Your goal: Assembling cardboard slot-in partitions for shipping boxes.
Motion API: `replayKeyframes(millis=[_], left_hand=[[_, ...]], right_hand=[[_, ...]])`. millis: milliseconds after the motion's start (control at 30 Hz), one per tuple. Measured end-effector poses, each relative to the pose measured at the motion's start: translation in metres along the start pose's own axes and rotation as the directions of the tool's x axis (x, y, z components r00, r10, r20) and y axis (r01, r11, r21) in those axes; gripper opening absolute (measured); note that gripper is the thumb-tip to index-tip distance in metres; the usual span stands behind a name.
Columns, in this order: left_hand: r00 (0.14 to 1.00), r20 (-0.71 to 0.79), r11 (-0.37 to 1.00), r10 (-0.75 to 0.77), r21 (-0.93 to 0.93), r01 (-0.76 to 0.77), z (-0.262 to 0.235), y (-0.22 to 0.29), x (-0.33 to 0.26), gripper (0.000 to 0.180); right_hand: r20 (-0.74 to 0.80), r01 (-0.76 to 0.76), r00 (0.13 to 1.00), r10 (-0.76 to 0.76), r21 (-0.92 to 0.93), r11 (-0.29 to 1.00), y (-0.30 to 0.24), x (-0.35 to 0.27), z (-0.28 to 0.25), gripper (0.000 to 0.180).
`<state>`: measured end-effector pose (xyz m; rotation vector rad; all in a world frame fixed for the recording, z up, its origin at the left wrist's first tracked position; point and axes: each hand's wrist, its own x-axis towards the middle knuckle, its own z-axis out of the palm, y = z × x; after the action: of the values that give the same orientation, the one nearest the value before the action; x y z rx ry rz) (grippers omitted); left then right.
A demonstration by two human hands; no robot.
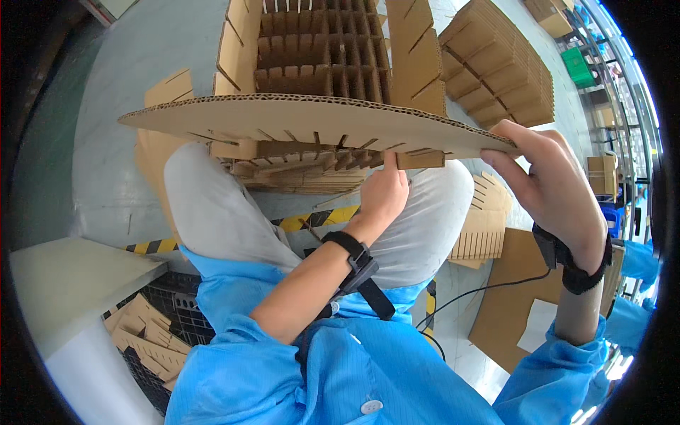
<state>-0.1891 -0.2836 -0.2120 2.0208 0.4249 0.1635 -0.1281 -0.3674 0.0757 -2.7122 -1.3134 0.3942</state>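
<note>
Above the lap, right hand (549, 185) pinching slotted cardboard strip (312, 122) end, left hand (382, 195) fingertip pressing its underside

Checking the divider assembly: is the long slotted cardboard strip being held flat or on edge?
Flat, roughly level. The slotted cardboard strip shows its corrugated edge to the camera; the right hand pinches its end and the left hand touches it from below.

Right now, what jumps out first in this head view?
A long slotted cardboard strip spans the middle of the picture, its right end pinched in the right hand while the left hand reaches up to it from below with a finger on its underside. Behind it sits a cardboard divider grid, half built, with a stack of slotted strips at upper right.
</note>
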Motion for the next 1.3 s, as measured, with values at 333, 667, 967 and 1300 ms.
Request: replayKeyframes(millis=[333,667,967,1300], left_hand=[[0.863,0.408,0.327,-0.297,-0.806,0.493,-0.064,0.043,-0.033,0.038],[0.654,0.735,-0.312,0.18,-0.588,0.747,-0.041,0.031,-0.014,0.043],[0.722,0.614,-0.434,0.318,-0.583,0.687,-0.026,0.031,-0.008,0.043],[0.716,0.644,-0.389,0.269,-0.607,0.693,-0.028,0.043,-0.012,0.04]], right_hand=[[-0.158,0.058,0.986,-0.047,0.065,0.996,-0.006,0.01,0.006,0.014],[-0.212,0.103,0.975,-0.059,0.2,0.974,0.002,0.012,0.015,0.017],[-0.23,0.045,0.973,0.023,0.284,0.958,-0.001,0.007,0.022,0.015],[-0.199,0.059,0.98,-0.011,0.235,0.97,-0.007,0.009,0.015,0.012]])
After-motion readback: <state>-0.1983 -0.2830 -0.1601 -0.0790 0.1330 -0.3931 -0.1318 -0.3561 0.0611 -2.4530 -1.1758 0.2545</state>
